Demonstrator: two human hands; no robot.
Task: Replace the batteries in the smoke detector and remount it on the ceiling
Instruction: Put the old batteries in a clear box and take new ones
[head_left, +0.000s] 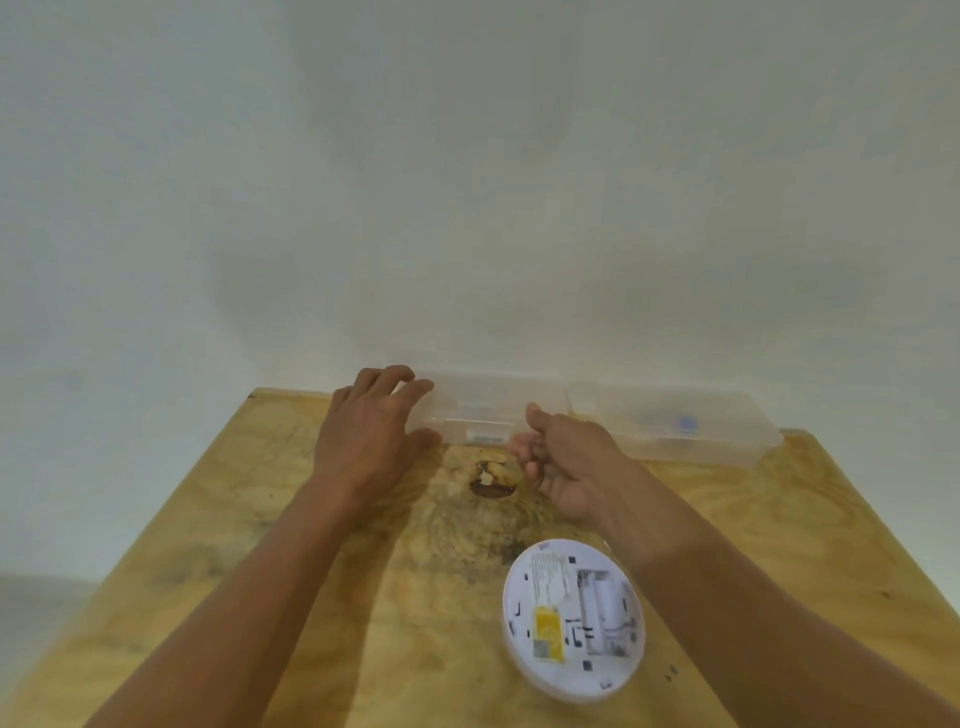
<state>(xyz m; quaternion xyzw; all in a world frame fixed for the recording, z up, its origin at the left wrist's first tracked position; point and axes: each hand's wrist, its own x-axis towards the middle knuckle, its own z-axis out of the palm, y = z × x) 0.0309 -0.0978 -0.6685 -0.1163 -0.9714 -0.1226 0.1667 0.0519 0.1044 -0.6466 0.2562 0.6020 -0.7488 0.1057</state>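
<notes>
One smoke detector (574, 618), two hands (369, 431) (563, 462), two clear boxes (493, 410) (675, 421).

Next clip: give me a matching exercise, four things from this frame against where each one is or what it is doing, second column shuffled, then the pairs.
Things:
1. left hand
2. right hand
3. smoke detector
4. right box

Places or states:
A. lies back side up near the table's front
B. fingers spread on the left box
C. untouched against the wall
D. fingers curled at the left box's front edge

Pairs: 1-B, 2-D, 3-A, 4-C
</notes>
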